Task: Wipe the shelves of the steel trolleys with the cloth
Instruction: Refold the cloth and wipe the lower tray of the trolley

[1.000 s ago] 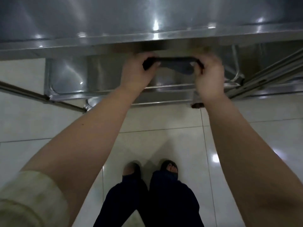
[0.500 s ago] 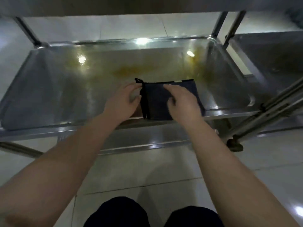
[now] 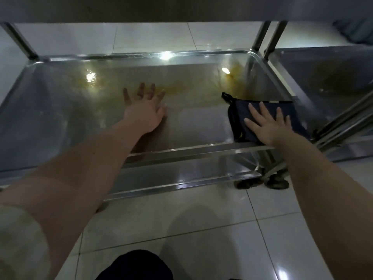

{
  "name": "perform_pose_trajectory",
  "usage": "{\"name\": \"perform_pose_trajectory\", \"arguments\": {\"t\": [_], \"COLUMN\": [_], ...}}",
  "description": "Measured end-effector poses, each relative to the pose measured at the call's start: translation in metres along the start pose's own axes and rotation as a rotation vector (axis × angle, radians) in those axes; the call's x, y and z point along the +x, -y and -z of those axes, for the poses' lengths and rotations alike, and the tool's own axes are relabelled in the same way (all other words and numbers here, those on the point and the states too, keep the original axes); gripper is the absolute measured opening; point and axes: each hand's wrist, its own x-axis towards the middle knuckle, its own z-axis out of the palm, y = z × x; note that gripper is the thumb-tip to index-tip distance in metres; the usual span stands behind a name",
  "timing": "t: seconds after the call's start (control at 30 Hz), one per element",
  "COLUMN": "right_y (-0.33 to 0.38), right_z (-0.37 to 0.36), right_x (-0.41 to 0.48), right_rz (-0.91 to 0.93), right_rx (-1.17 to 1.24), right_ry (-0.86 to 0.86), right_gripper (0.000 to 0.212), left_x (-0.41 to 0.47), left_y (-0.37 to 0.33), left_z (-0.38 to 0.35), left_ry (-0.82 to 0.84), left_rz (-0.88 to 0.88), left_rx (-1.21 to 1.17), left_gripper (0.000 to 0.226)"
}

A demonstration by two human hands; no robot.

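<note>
A folded dark blue cloth (image 3: 290,114) lies in the near right corner of the steel trolley's middle shelf (image 3: 60,110). My right hand (image 3: 268,124) lies flat on the cloth with its fingers spread, pressing it to the steel. My left hand (image 3: 144,109) rests flat on the bare shelf near the middle, fingers spread, holding nothing. Yellowish-brown stains (image 3: 232,75) smear the shelf's far half and far right corner.
An upper shelf (image 3: 181,7) overhangs the top of the view. A lower shelf (image 3: 181,176) shows below the front rail. A second trolley (image 3: 333,77) stands close on the right, its frame bars and castors (image 3: 272,181) near my right forearm. White tiled floor lies below.
The view dropped from under the top shelf to the middle shelf. Both hands set the cloth down; my right hand slid it to the right corner and my left hand moved off onto bare steel.
</note>
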Motion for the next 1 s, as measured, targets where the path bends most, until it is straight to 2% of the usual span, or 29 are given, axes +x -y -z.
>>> {"name": "perform_pose_trajectory", "arguments": {"t": [0.17, 0.37, 0.47, 0.6, 0.77, 0.83, 0.93, 1.0], "right_y": [0.017, 0.139, 0.167, 0.13, 0.011, -0.016, 0.002, 0.042], "right_z": [-0.007, -0.025, -0.028, -0.018, 0.009, 0.012, 0.008, 0.0], "right_x": [0.003, -0.016, -0.02, -0.014, 0.009, 0.013, 0.015, 0.013], "right_rz": [-0.03, 0.145, 0.177, 0.211, -0.048, -0.105, -0.144, -0.071], "right_rx": [0.003, -0.07, -0.062, -0.02, 0.058, 0.046, 0.04, 0.034], "right_ry": [-0.034, -0.097, -0.084, -0.093, -0.098, -0.074, -0.089, -0.119], "right_gripper": [0.062, 0.07, 0.073, 0.074, 0.076, 0.078, 0.075, 0.074], "left_x": [0.004, 0.006, 0.004, 0.003, 0.004, 0.006, 0.006, 0.005], "left_y": [-0.004, 0.002, 0.008, 0.009, 0.007, 0.006, 0.004, 0.003], "left_z": [-0.015, -0.019, -0.019, -0.016, -0.017, -0.018, -0.019, -0.019], "left_ry": [0.061, 0.075, 0.067, 0.071, 0.06, 0.068, 0.07, 0.062], "left_rz": [0.017, 0.023, 0.023, 0.025, 0.033, 0.027, 0.029, 0.03], "left_rx": [0.002, -0.016, -0.017, -0.057, -0.092, -0.078, -0.048, -0.041], "left_gripper": [0.055, 0.053, 0.054, 0.053, 0.053, 0.053, 0.053, 0.052]}}
